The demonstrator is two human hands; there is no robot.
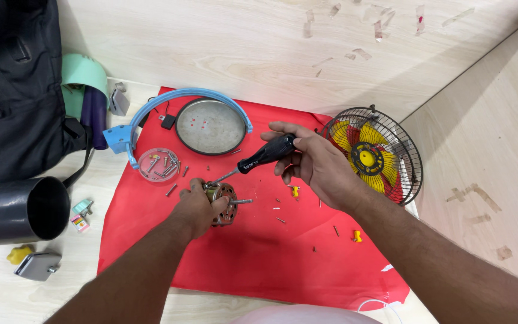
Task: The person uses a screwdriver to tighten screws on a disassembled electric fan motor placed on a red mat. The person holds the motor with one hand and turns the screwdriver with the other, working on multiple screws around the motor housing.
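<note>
1. Head view, surface: pale wood top set in a corner w/ wood-look walls; a red mat [259, 258] covers the work area, prob. so small parts show up and don't roll off.
2. Left hand [198, 209]: closed around the motor [224, 204], pinning it on the mat near centre-left; its shaft points right. The grip looks meant to stop the motor turning.
3. Right hand [316, 165]: fingers wrapped round the black handle of a screwdriver [259, 158], held at a slant, tip down at the motor top, just beside the left hand.
4. Dish [159, 164]: clear, holds loose screws, close to the motor on its upper left; keeps hardware together. More screws lie scattered on the mat.
5. Fan guard [372, 155] w/ yellow blades: parked at mat's right edge, well apart.
6. Blue ring [151, 111] and round plate [211, 126]: set aside at the rear.
7. Black tube [19, 210]: off-mat, left.
</note>
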